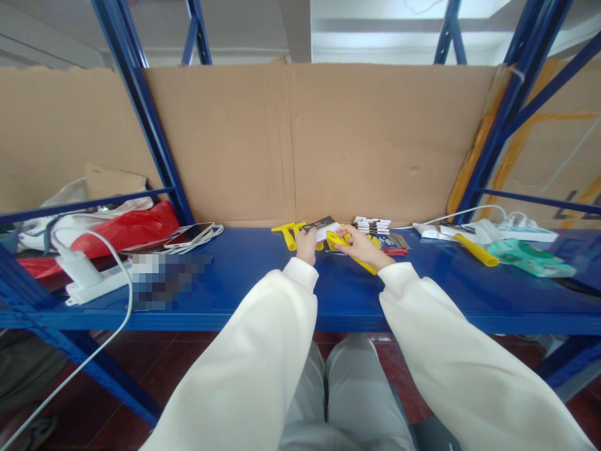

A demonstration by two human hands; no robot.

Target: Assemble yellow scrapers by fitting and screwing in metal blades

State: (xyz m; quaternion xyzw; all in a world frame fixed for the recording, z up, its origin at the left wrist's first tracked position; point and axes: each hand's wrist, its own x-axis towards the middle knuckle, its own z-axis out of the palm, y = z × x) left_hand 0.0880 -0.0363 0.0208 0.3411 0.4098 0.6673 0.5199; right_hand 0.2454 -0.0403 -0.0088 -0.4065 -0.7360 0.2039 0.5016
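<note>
My left hand (307, 245) is closed on a small flat packet (325, 225) with a black and white face, held just above the blue shelf. Close to its right, my right hand (362, 246) grips a yellow plastic tool (365, 265), whose handle slants down toward me. The tool's head is partly covered by my fingers. Yellow T-shaped tools (287, 235) lie behind and left of my left hand. Beyond my right hand sits a stack of small white packets (372, 224), with dark and red flat packs (394, 243) in front of it.
A cardboard panel (225, 144) closes off the back of the blue shelf (244, 269). At left are a red bag (126, 228), a phone (190, 234) and a white power strip (96, 282) with a cable. A yellow tube (476, 250) and a green packet (530, 258) lie at right.
</note>
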